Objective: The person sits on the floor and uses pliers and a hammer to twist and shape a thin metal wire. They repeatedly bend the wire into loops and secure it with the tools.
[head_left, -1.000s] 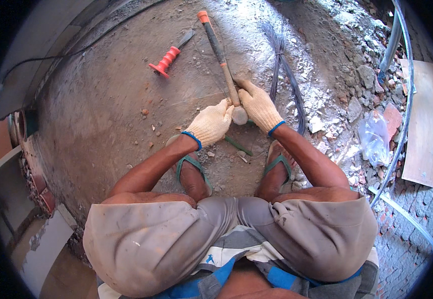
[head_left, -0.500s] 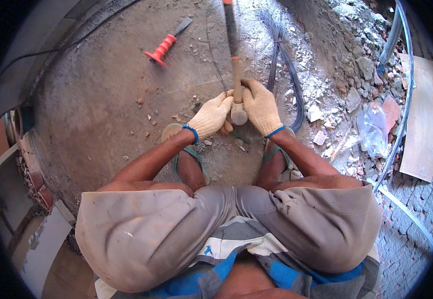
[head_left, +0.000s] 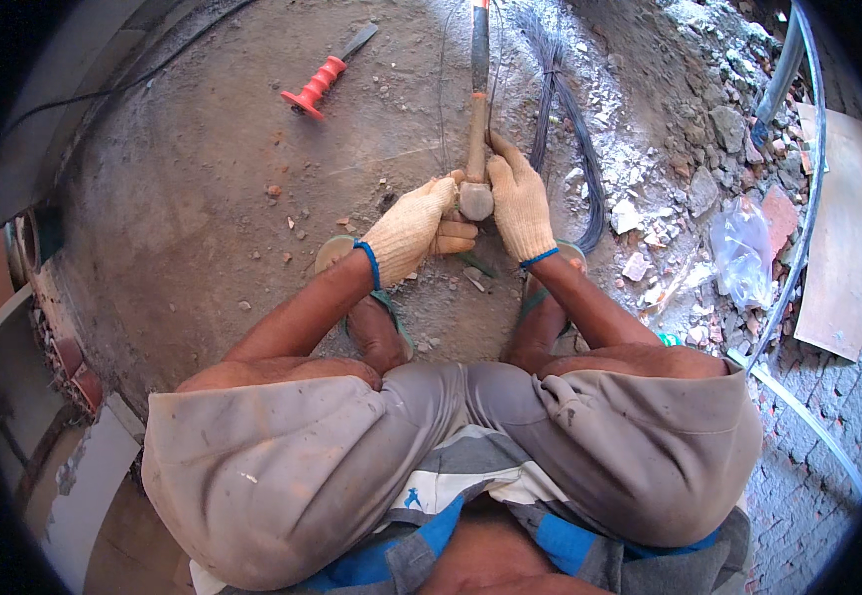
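A long handle (head_left: pixel 477 134) lies lengthways between my gloved hands, with a bare wooden section, a dark part with orange bands beyond it, and a rounded greyish end towards me. My left hand (head_left: pixel 416 228) is beside that end, thumb and forefinger pinched on a thin dark wire (head_left: pixel 442 99), its lower fingers stretched out. Against the handle's right side, my right hand (head_left: pixel 520 203) has its fingers closed where the wire's other strand comes down. The tool's far end runs out of the picture.
A chisel with a red guarded grip (head_left: pixel 320 87) lies ahead on the left. Right of the handle is a bundle of tie wire (head_left: pixel 574 139). Rubble, a clear plastic bag (head_left: pixel 743 256), a hose (head_left: pixel 805 228) and a flat board (head_left: pixel 837 238) lie on the right.
The wire now runs up along both sides of the handle, where one strand showed on the left before. My left hand's lower fingers have stretched out below the handle's end.
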Available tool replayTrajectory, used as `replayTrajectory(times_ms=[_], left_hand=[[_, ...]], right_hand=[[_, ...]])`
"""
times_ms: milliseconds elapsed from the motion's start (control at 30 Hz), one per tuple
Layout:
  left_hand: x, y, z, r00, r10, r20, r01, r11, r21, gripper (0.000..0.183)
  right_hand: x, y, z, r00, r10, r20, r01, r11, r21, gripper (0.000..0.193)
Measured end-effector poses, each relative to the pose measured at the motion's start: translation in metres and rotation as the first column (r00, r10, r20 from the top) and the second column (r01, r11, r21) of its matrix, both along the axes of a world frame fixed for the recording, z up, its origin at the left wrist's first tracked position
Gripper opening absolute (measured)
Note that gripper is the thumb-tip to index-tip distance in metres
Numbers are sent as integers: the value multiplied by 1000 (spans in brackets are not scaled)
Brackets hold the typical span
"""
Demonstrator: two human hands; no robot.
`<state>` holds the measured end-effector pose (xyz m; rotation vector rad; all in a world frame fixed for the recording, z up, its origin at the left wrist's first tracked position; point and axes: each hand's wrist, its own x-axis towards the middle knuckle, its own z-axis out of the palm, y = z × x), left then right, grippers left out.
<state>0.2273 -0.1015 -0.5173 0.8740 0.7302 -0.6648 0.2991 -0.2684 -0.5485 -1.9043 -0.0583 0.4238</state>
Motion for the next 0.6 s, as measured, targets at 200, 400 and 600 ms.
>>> replayTrajectory(times_ms=[200,400,600], left_hand=[[-1,-2,-6,997,78,-16,-77,996,40,56],[-12,-16,-16,975,217,39,-217,976,4,49],[-16,-20,-22,964,262,50,-264,963,48,37]], right_hand=[[-2,7,7,984,-105,-143,118,989,85,47],[-16,3,-2,966,-183,-185,205,973,108,45],[-16,5,-3,989,-134,-66,139,987,82,43]])
